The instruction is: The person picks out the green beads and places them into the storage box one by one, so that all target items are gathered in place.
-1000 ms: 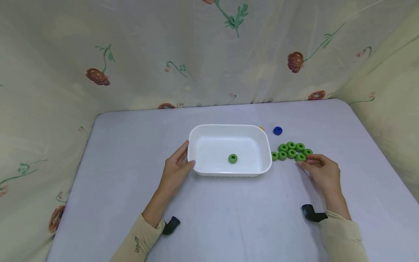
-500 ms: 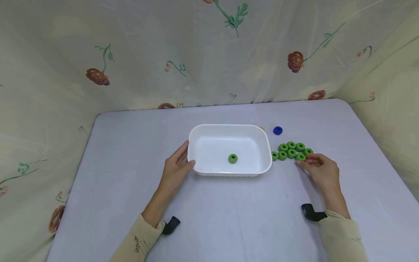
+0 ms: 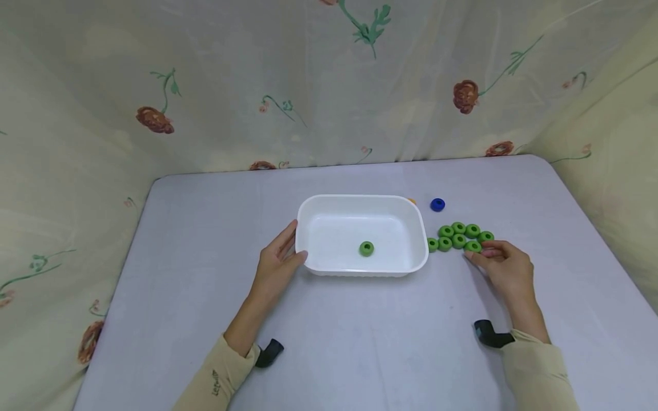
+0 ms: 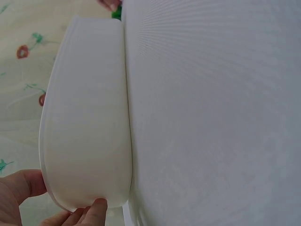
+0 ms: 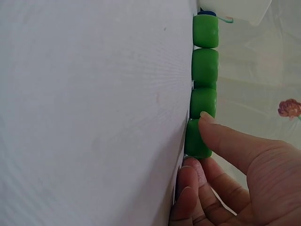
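Tray (image 3: 331, 240) is sitting on worktop (image 3: 334, 342), inner bead (image 3: 366, 249) lying just to 6 o'clock of its centre. Left hand (image 3: 274, 269) is gripping the tray's 9 o'clock end, thumb at rim, fingers on wall. Right hand (image 3: 508, 272), on the tray's 3 o'clock side, is pinching green bead (image 3: 472, 247), grip nearly closed. Other greens (image 3: 459, 241) are crowding it at 10 and 2 o'clock. Step is probably moving that bead: best be gripping it squarely, lifting straight, not dragging neighbours, while bracing the tray.
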A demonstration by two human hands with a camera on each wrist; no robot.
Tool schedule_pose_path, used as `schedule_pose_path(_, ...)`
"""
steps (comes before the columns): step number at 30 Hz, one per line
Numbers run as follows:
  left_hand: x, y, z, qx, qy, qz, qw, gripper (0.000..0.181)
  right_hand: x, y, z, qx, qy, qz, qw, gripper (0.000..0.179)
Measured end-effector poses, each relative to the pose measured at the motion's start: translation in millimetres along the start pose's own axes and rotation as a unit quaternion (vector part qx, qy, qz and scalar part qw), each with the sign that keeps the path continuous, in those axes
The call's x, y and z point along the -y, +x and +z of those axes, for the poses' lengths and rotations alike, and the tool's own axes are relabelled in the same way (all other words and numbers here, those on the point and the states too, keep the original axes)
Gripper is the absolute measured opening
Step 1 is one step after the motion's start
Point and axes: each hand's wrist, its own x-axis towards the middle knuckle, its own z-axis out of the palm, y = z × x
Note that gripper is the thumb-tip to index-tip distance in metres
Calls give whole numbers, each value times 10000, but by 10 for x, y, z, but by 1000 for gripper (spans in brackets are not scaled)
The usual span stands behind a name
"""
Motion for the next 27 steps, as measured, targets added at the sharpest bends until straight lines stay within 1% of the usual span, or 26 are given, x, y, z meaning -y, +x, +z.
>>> schedule_pose_path(6, 1, 5, -2, -13, -6, -35, 10000, 67, -9, 9, 1, -3, -58, -58, 10000, 55)
schedule_pose_path(14, 3, 2, 2, -14, -31, -46, 10000, 67, 5, -6, 3, 9, -54, 34, 10000, 55)
schedule_pose_path(19, 9, -2, -5, 34, -55, 11, 10000, 67, 4, -15, 1, -34, -90, 102, 9999, 56)
schedule_pose_path(27, 9, 0, -7, -8, -22, 89, 10000, 67, -5, -14, -23, -5, 15, 204, 9998, 56)
